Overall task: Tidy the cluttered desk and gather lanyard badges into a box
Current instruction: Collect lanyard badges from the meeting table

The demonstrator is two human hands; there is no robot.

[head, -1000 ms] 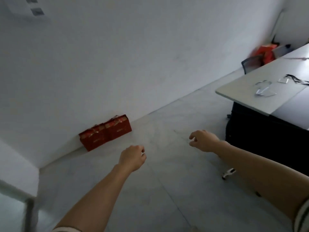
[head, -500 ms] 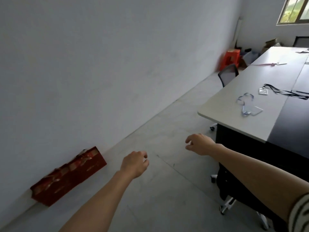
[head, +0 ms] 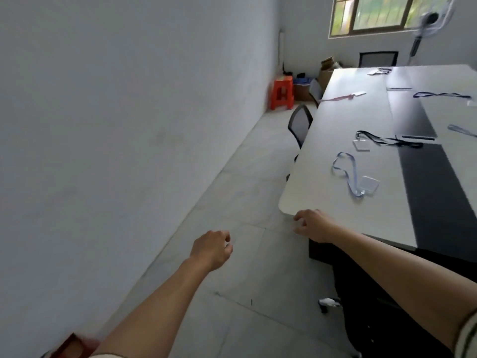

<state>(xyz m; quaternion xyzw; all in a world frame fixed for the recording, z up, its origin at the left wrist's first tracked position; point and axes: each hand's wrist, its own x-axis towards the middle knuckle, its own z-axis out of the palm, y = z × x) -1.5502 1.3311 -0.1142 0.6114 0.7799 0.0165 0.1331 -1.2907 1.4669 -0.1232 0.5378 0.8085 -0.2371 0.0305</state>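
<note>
Desk (head: pixel 333 130) closer — right hand (head: pixel 313 226) at corner, chair (head: pixel 300 124) beyond

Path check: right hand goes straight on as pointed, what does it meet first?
Probably the wall; the right hand points left past the desk corner over floor. Depth is unclear.

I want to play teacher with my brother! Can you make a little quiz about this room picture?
1. True or false: the left hand holds a box.
2. On the desk, the lanyard nearest the right hand is: A yellow, B light blue, C green.
3. What colour is the stool by the wall?
Key: 1 false; 2 B; 3 orange.
</note>
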